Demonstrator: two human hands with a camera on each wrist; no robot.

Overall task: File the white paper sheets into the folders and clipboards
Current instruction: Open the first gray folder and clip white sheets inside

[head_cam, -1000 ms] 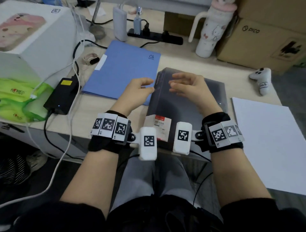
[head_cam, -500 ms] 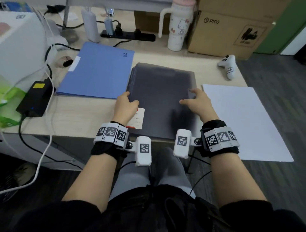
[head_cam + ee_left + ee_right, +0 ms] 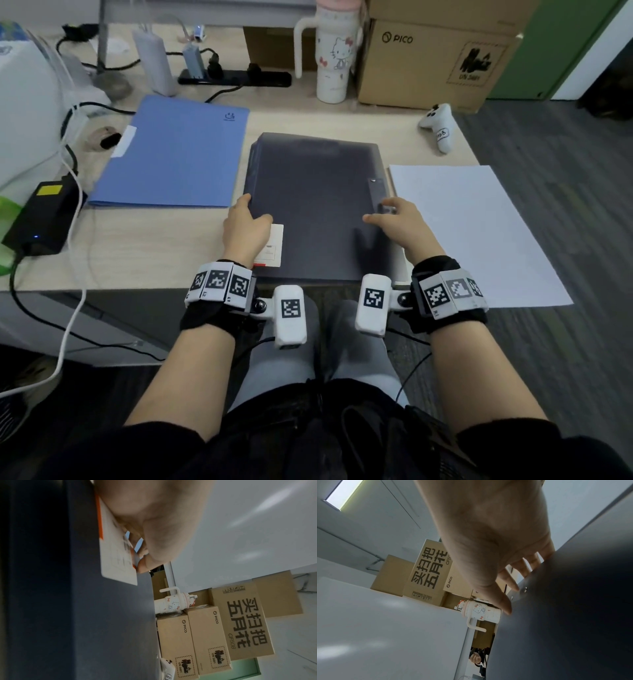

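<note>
A dark grey folder [image 3: 315,205] lies closed on the desk in front of me, with a white label [image 3: 274,245] near its left edge. My left hand [image 3: 245,222] grips that edge, thumb on top by the label [image 3: 116,555] and fingers curled at the side. My right hand [image 3: 390,216] has straight fingers touching the right edge beside the clasp strap [image 3: 376,186]; the right wrist view shows its fingertips [image 3: 513,586] on the cover [image 3: 565,615]. A white paper sheet [image 3: 472,233] lies to the right, overhanging the desk. A blue folder [image 3: 171,154] lies closed at the left.
A Hello Kitty tumbler [image 3: 334,54], cardboard boxes [image 3: 431,61] and a power strip [image 3: 236,77] line the back of the desk. A white controller [image 3: 440,125] sits at the back right. A black power brick [image 3: 44,216] and cables lie at the left.
Both hands came down from above the dark folder and spread apart to its left and right edges. My view turned to the right.
</note>
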